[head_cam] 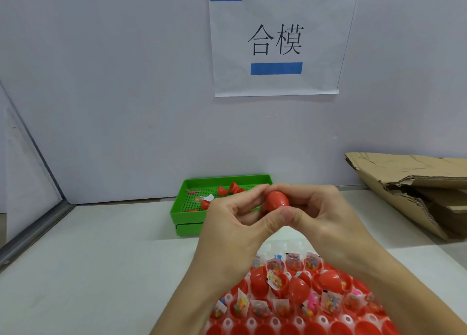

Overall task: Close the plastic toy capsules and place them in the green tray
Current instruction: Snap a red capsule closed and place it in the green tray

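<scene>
A red plastic capsule (276,200) is held above the table between both hands. My left hand (232,221) pinches its left side and my right hand (326,216) grips its right side, thumbs meeting below it. Behind the hands lies the green tray (187,208), stacked on a second one, holding a few red capsule pieces (231,189) and small toy bits. Near the bottom edge, a holder (290,307) carries several open red capsule halves with small bagged toys inside.
A flattened cardboard box (414,190) lies at the right against the wall. A paper sign (276,39) with blue tape hangs on the white wall. A metal frame edge (32,236) runs along the left. White tabletop (101,271) spreads at the left.
</scene>
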`<act>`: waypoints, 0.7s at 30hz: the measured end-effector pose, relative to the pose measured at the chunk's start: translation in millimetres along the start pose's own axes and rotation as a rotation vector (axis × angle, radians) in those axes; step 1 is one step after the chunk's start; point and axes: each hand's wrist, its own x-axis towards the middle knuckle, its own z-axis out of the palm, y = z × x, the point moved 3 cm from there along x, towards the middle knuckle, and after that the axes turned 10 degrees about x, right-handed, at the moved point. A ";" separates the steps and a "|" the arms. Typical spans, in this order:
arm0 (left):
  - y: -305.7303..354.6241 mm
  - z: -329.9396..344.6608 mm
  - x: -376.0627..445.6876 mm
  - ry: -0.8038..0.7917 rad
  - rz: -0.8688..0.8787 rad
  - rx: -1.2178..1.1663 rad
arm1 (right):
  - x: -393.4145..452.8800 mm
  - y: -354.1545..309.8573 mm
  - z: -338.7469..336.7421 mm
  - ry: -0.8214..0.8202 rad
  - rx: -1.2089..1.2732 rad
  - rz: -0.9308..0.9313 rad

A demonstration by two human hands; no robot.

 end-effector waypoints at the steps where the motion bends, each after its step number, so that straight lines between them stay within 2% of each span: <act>1: 0.7 0.1 -0.1 0.006 0.004 -0.007 | 0.3 -0.5 -0.6 0.003 0.011 0.007; 11: -2.8 0.0 -1.0 0.033 0.000 0.002 | -0.7 6.6 2.6 -0.007 -0.024 0.017; 21: 6.9 -0.4 -0.4 0.073 0.030 0.046 | 2.2 -0.7 -10.6 -0.002 0.054 0.034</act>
